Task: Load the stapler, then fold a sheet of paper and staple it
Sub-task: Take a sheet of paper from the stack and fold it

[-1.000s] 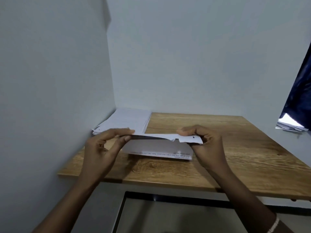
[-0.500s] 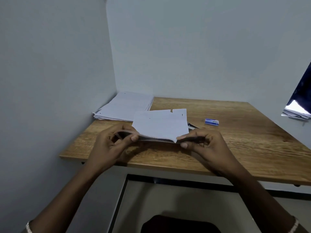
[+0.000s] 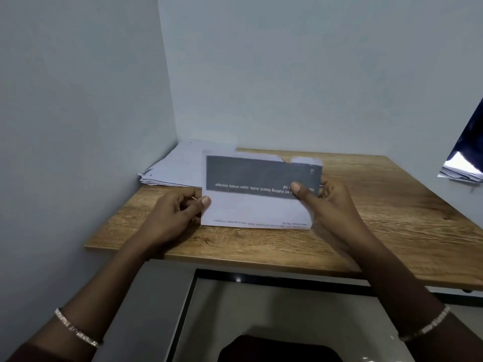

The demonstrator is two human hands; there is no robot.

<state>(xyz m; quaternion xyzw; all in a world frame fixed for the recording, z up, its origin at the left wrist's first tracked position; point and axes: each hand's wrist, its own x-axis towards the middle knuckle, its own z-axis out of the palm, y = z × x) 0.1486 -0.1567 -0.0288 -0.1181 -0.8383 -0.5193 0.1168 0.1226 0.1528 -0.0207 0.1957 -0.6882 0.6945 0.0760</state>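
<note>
I hold a folded sheet of paper point(image 3: 256, 207) upright over the wooden table point(image 3: 392, 220), its printed side facing me with a dark grey band and upside-down text. Its top edge is torn near the right. My left hand point(image 3: 172, 215) pinches the sheet's left edge between thumb and fingers. My right hand point(image 3: 329, 202) grips the right edge, thumb on the dark band. The stapler is hidden from view behind the sheet or my hands.
A stack of white papers point(image 3: 177, 168) lies in the table's far left corner against the walls. More papers point(image 3: 460, 169) rest on a ledge at the right edge. Below the table's front edge is a grey surface with a dark frame point(image 3: 261, 304).
The sheet was held flat and low, then tilted up to face me, showing its dark printed band. It now hides the small blue box and stapler seen half a second ago.
</note>
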